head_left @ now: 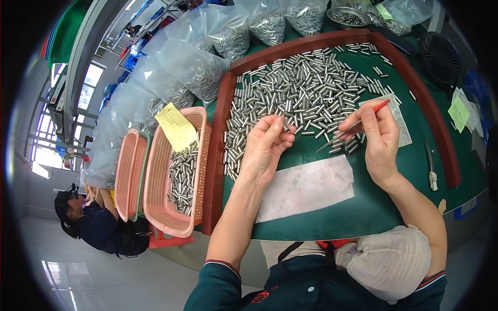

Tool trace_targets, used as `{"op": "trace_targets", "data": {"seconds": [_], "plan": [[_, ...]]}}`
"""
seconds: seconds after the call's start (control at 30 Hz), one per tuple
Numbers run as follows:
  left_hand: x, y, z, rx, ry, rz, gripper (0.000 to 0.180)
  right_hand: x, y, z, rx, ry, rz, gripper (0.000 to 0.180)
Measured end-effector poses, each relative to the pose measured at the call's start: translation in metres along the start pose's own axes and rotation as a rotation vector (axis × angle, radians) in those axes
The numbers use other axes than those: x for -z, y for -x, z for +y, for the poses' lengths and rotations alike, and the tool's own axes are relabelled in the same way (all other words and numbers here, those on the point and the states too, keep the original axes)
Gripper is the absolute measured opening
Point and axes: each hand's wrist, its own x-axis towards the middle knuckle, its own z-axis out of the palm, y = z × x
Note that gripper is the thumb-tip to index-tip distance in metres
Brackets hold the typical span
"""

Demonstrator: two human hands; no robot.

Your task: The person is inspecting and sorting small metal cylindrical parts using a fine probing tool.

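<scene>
My left hand (265,147) is closed, with thumb and fingertips pinched around a small metal cylinder (286,127), mostly hidden by the fingers. To its right, my right hand (377,137) grips a thin pointed tool with a red end (382,105). The tool's slim tip slants down and left, just short of the bench top. Beyond both hands spreads a big heap of loose silvery metal cylinders (295,85). Below the hands lies a smudged white cloth (308,187) on the green bench top (316,220).
A red-brown raised border (219,155) frames the heap. Pink baskets (155,192) stand on the left, one holding cylinders under a yellow note (177,127). Bags of cylinders (228,39) line the back. A slim blade-like tool (431,168) and black fan (440,57) are right. Another person (104,223) sits far left.
</scene>
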Motion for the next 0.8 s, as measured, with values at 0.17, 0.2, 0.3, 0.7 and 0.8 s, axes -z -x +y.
{"op": "trace_targets", "data": {"seconds": [0.17, 0.2, 0.3, 0.7, 0.8], "plan": [[0.006, 0.003, 0.003, 0.060, -0.004, 0.011, 0.014, 0.001, -0.004, 0.002, 0.010, 0.015, -0.004, 0.016], [0.005, 0.004, 0.003, 0.070, 0.002, 0.008, 0.015, 0.001, -0.004, 0.002, 0.013, 0.024, -0.004, 0.016], [0.006, 0.003, 0.002, 0.114, 0.019, -0.013, 0.018, -0.001, -0.004, 0.003, -0.001, 0.010, 0.000, 0.015], [0.002, 0.008, 0.003, 0.061, 0.033, 0.031, 0.022, 0.000, -0.001, 0.003, -0.016, 0.007, -0.015, 0.014], [-0.003, 0.006, 0.014, -0.434, -0.229, 0.193, 0.018, 0.003, -0.002, 0.004, -0.010, 0.019, -0.020, 0.014]]}}
